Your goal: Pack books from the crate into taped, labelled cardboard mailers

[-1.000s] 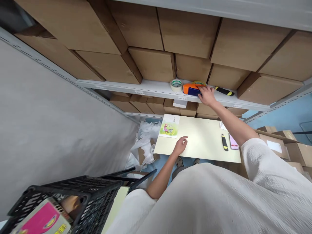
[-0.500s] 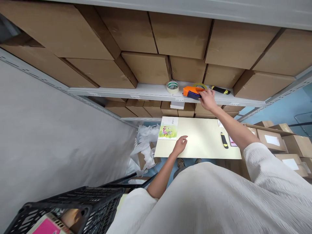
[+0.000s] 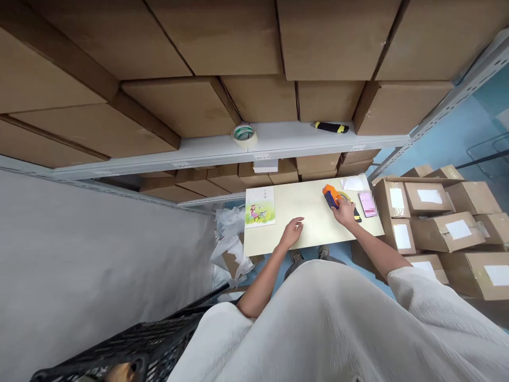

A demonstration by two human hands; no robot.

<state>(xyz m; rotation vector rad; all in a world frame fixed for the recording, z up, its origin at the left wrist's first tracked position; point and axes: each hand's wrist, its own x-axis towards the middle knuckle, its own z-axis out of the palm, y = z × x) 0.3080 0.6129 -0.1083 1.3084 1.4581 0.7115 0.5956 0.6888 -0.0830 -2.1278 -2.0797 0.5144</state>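
My right hand (image 3: 344,213) is closed around an orange and dark blue tape dispenser (image 3: 330,195) with a yellow tape roll, held over the right part of the cream table (image 3: 306,209). Beneath that hand, a black and yellow utility knife (image 3: 357,216) is partly hidden. My left hand (image 3: 292,232) hovers at the table's near side, fingers loosely apart and holding nothing. Left of it lies a picture book (image 3: 260,209) with a drawn figure on a green cover. A phone (image 3: 368,204) and a white paper (image 3: 355,183) lie at the table's right end.
Brown cartons fill the shelf (image 3: 286,139) ahead, whose edge holds a white tape roll (image 3: 244,136) and another utility knife (image 3: 331,127). Labelled cartons (image 3: 445,231) are piled at right. White wrapping (image 3: 233,239) lies at left, near a black crate (image 3: 159,339).
My right hand has brought the tape dispenser down from the shelf to the table. The view has shifted to the right. My left hand stays over the table.
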